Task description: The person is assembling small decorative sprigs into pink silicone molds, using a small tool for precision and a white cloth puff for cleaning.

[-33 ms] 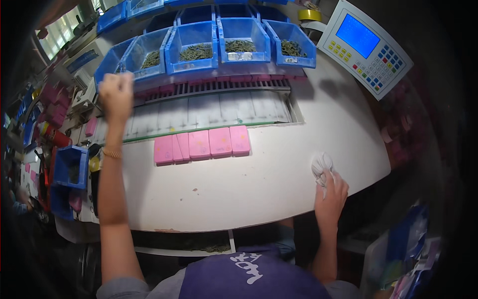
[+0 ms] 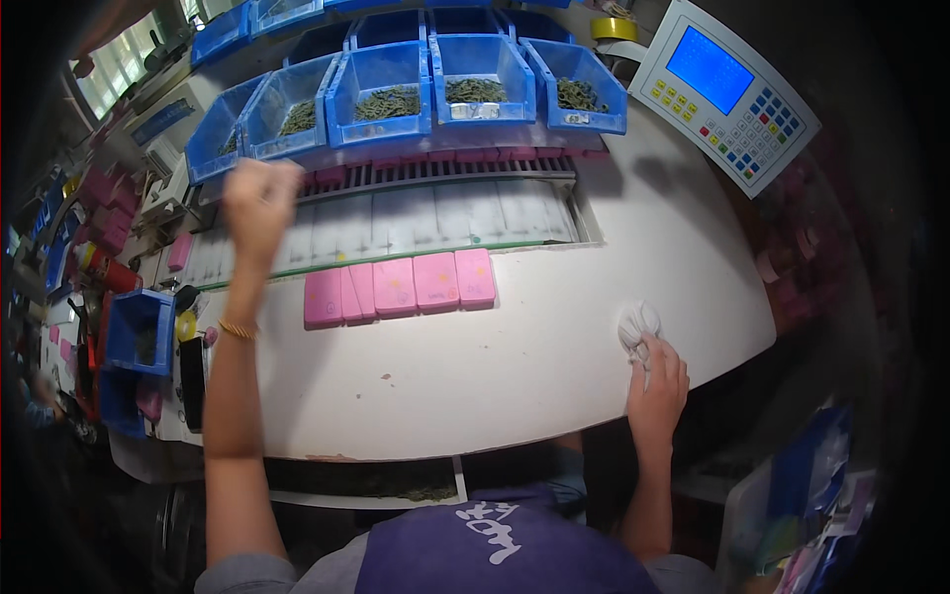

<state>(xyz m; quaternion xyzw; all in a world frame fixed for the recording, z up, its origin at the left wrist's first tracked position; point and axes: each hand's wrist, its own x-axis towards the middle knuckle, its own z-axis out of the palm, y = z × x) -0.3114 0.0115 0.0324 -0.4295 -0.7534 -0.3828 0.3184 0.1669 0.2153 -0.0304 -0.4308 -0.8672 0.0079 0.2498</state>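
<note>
Admittedly, blur hides whether the left hand holds anything; right-hand fingers grasp a white bundle.

White table, chipped front edge (dark underneath); bright window upper left

The white tabletop has room between the pink blocks (an obstructing row) and the white bundle

Five blue bins make up the front row over the table, with two more blue bins at left. At least five pink blocks line up; one white bundle, one keypad console, one bracelet.
</note>
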